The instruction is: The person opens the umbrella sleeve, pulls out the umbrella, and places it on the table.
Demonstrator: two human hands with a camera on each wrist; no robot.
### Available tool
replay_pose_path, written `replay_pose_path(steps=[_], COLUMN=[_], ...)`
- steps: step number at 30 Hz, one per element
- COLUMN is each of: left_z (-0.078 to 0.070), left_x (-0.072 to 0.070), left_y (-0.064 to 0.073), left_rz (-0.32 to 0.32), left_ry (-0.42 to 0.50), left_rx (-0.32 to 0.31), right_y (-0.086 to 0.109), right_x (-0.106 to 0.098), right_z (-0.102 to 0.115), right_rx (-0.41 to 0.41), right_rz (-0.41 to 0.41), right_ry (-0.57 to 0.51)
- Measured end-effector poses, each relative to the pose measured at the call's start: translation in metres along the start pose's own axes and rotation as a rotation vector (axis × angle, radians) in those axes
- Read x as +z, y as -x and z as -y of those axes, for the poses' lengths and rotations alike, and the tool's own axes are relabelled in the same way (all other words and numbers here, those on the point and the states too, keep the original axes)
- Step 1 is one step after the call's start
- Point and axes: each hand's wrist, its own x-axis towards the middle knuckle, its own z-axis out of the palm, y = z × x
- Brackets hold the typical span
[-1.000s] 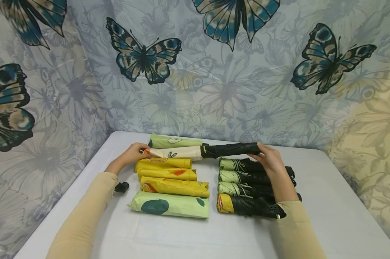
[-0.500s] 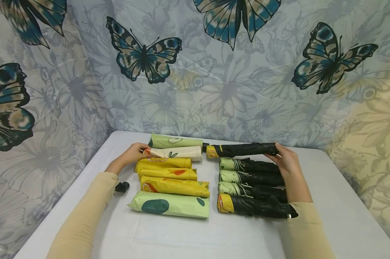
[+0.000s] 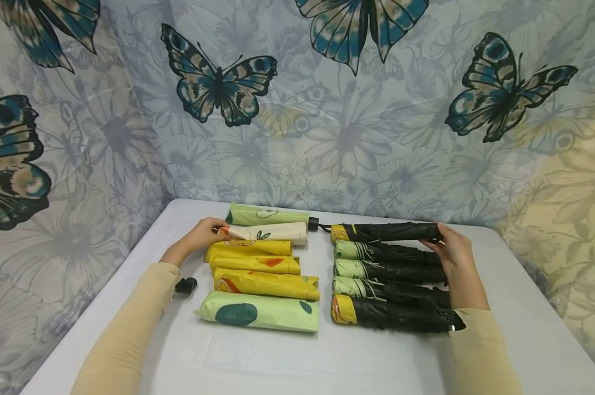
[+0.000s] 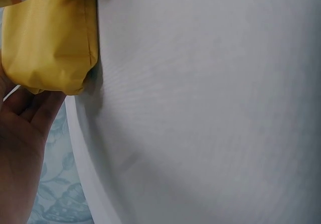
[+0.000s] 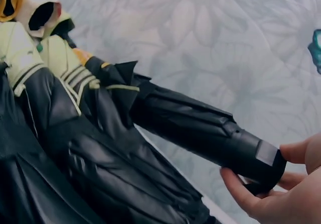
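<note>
My right hand [image 3: 455, 249] grips the outer end of a folded black umbrella [image 3: 386, 232] with a yellow tip, at the back of the table. Its yellow tip lies apart from the mouth of a cream umbrella sleeve [image 3: 272, 234] with leaf print. The far left end of that sleeve is pinched by my left hand [image 3: 198, 237]. In the right wrist view, thumb and fingers curl round the umbrella's black end [image 5: 256, 156]. The left wrist view shows my left hand [image 4: 22, 138] behind a yellow sleeve [image 4: 50, 43], its fingertips hidden.
Yellow sleeves [image 3: 258, 266] and a light green sleeve [image 3: 272, 312] form a column at left. Several folded black umbrellas [image 3: 391, 315] lie in a column at right. Behind the cream sleeve, a light green one [image 3: 277, 217] has a black end piece [image 3: 313, 224] at its right end.
The black umbrella has slid right, out of the cream sleeve, with my right hand on its end; its yellow tip now shows. My left hand has stayed on the sleeve.
</note>
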Motion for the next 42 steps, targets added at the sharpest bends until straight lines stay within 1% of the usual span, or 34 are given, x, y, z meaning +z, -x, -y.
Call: replay_pose_path(steps=[3, 6, 10, 13, 15, 19, 23, 27, 29, 30, 33, 37, 42], left_z=[0.0, -0.001, -0.001, -0.001, 0.0, 0.001, 0.001, 0.0, 0.0, 0.0, 0.001, 0.001, 0.002], left_x=[0.0, 0.0, 0.0, 0.001, 0.001, 0.002, 0.002, 0.002, 0.002, 0.002, 0.002, 0.002, 0.001], left_y=[0.0, 0.0, 0.001, 0.001, 0.001, 0.001, 0.001, 0.002, 0.002, 0.002, 0.001, 0.001, 0.001], left_rz=[-0.002, -0.001, -0.002, -0.006, -0.009, -0.009, -0.009, -0.011, -0.012, -0.014, -0.013, -0.02, -0.029], left_ry=[0.002, 0.008, 0.006, 0.0, -0.002, 0.001, 0.003, 0.004, 0.005, 0.006, 0.007, 0.007, 0.005], left_rx=[-0.003, -0.003, -0.002, 0.004, 0.008, 0.01, 0.009, -0.006, -0.009, -0.011, -0.009, -0.008, -0.017], right_y=[-0.002, -0.004, -0.007, -0.008, -0.008, -0.008, -0.01, -0.011, -0.013, -0.013, -0.016, -0.018, -0.02], right_x=[-0.005, -0.009, -0.013, -0.016, -0.019, -0.023, -0.022, -0.018, -0.016, -0.015, -0.016, -0.021, -0.03], right_z=[-0.002, -0.006, -0.01, -0.012, -0.013, -0.016, -0.017, -0.017, -0.017, -0.016, -0.017, -0.022, -0.028], right_rx=[-0.007, -0.022, -0.054, -0.061, -0.054, -0.037, -0.014, -0.028, -0.04, -0.046, -0.058, -0.069, -0.04], right_rz=[0.007, 0.014, -0.031, -0.069, -0.067, -0.093, -0.134, -0.158, -0.171, -0.174, -0.188, -0.198, -0.167], right_ry=[0.03, 0.103, 0.185, 0.181, 0.173, 0.211, 0.361, 0.517, 0.573, 0.584, 0.662, 0.761, 0.801])
